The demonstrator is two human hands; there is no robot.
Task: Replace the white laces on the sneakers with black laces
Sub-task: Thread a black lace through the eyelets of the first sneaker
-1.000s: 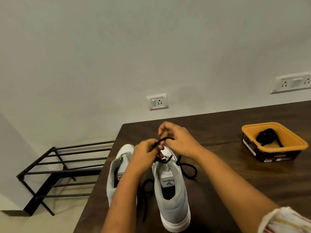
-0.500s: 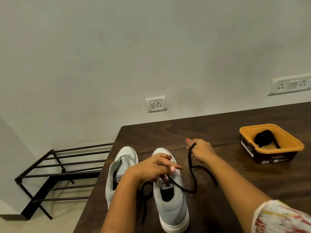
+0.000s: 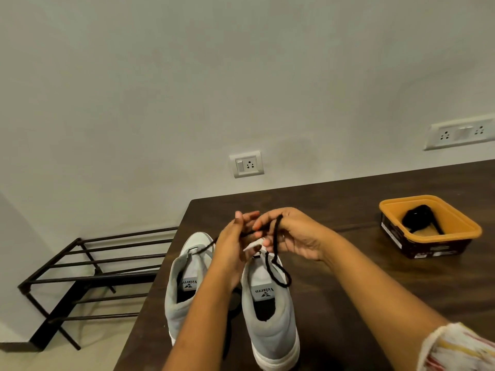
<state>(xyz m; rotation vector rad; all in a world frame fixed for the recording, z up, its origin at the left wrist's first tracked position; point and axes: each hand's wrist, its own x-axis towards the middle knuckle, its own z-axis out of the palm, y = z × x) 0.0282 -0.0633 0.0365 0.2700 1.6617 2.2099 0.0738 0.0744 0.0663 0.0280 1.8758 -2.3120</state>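
Two grey-and-white sneakers stand side by side at the table's left end, heels toward me: the left sneaker [image 3: 184,285] and the right sneaker [image 3: 270,309]. A black lace [image 3: 278,269] runs from the right sneaker's front up into both hands and hangs in a loop over its right side. My left hand [image 3: 233,247] and my right hand [image 3: 292,234] meet above the right sneaker's toe, each pinching the lace. The toe of that sneaker is hidden behind my hands. A thin black strand crosses the left sneaker's front.
An orange-rimmed dark tub [image 3: 460,236] at the right of the dark wooden table [image 3: 361,290] holds another bundled black lace [image 3: 417,218]. A black metal shoe rack [image 3: 88,271] stands on the floor left of the table. Wall sockets sit on the wall behind.
My right hand came back left from pulling the lace out to the side. My left hand rose off the sneaker. Both hands now meet above its toe.
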